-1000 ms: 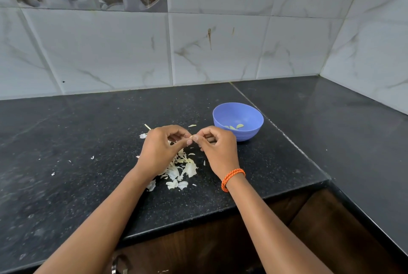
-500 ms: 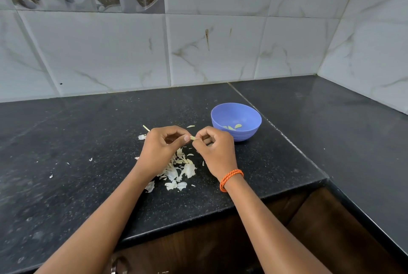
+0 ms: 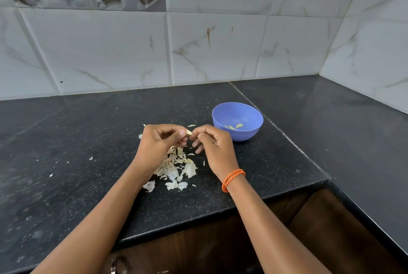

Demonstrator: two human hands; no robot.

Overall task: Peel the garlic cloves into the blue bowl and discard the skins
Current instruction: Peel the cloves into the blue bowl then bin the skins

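The bowl (image 3: 237,121) is set on the countertop (image 3: 88,141), with peeled cloves (image 3: 234,127) lying in it. Left of the bowl, both hands are held above the countertop: the right hand (image 3: 213,147) nearer the bowl, the left hand (image 3: 159,146) beyond it, a garlic clove (image 3: 189,132) pinched between them. A pile of skins (image 3: 176,168) is spread left of and in front of the bowl, beneath the hands. A tiled wall (image 3: 198,41) stands behind the bowl.
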